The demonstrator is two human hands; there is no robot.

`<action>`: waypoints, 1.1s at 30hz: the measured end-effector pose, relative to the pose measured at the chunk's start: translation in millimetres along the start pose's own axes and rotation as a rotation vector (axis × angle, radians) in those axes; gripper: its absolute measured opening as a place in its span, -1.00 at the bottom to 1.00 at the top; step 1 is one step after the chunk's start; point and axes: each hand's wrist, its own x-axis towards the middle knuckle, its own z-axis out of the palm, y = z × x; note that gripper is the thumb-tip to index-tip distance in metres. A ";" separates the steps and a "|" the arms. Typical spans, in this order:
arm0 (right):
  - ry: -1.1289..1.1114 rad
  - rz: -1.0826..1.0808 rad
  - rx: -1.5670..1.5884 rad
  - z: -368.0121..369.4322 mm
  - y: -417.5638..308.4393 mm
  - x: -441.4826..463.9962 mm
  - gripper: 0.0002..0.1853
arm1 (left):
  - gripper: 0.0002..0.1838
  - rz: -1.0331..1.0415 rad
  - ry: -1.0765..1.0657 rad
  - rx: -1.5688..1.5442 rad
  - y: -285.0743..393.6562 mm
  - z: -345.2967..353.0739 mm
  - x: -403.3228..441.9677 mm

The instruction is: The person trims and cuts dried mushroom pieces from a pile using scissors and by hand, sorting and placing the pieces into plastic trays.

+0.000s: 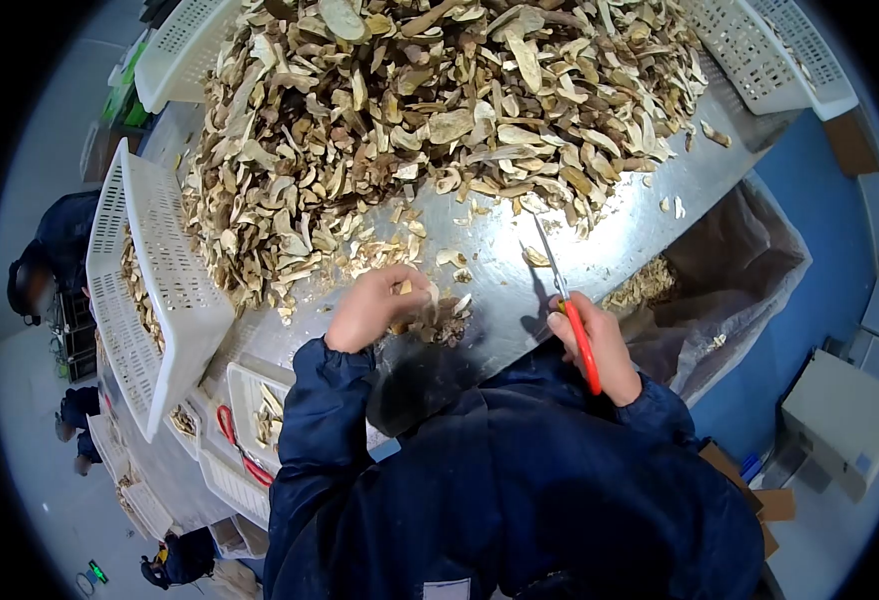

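Note:
A large heap of dried mushroom slices (pixel 430 110) covers the far part of the metal table (pixel 495 240). My left hand (pixel 372 308) is over the table's near edge, its fingers curled in a pinch. A pale mushroom slice (pixel 407 288) shows at the fingertips, partly hidden by them. Small dark and pale scraps (pixel 448 322) lie just right of this hand. In my right hand (pixel 602 352) is a pair of scissors (pixel 582 345) with red handles, blades pointing away from me towards the heap. A single slice (pixel 535 257) rests near the blades.
White perforated baskets stand at the left (pixel 175 270) and far right (pixel 775 55). A plastic-lined bin (pixel 740 300) holding scraps is right of the table. Lower left are a small white tray (pixel 243 385) with slices and another red-handled pair of scissors (pixel 243 448). Other people (pixel 65 240) are further left.

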 end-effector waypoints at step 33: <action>-0.182 -0.284 -0.374 18.5 -26.6 -14.5 -0.38 | -0.89 0.067 0.186 -0.651 25.8 62.1 -15.3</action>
